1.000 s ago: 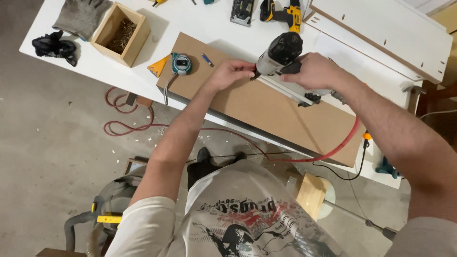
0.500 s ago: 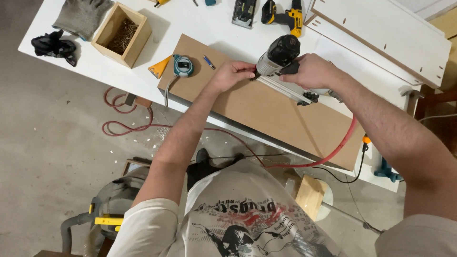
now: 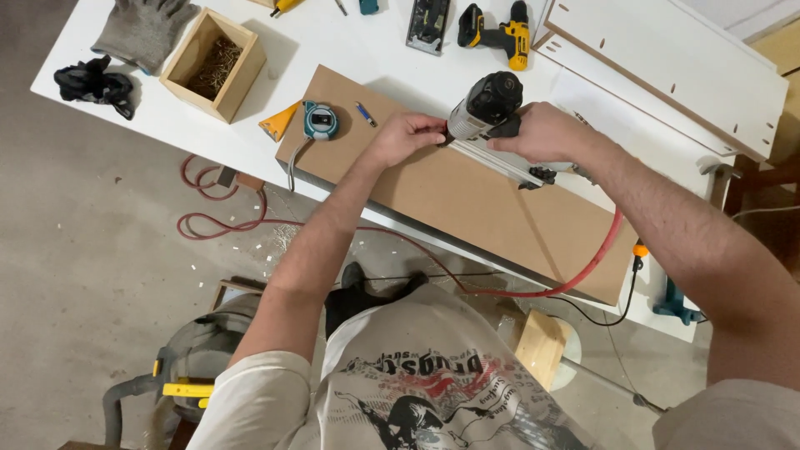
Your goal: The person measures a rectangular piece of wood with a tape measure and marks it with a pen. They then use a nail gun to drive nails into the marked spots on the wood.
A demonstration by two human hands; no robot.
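Hardly anything moved since earlier frame: both hands stay on nail gun [image 3: 492, 112]. Right hand [image 3: 542, 133] wraps its handle tight. Left hand [image 3: 408, 135] pinches gun's nose, steadying it. Gun stands on brown board [image 3: 450, 196], which lies on white surface [image 3: 367, 50]. To do well: keep nose flat, fingers away from tip, red hose [image 3: 583, 271] loose, tape measure [image 3: 320, 121] left aside.

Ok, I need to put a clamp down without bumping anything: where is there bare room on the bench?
Bare white table lies between the wooden box and the cordless drill, above the brown board. The board's near half is bare too. It is crowded around the nail gun, left hand and right hand.
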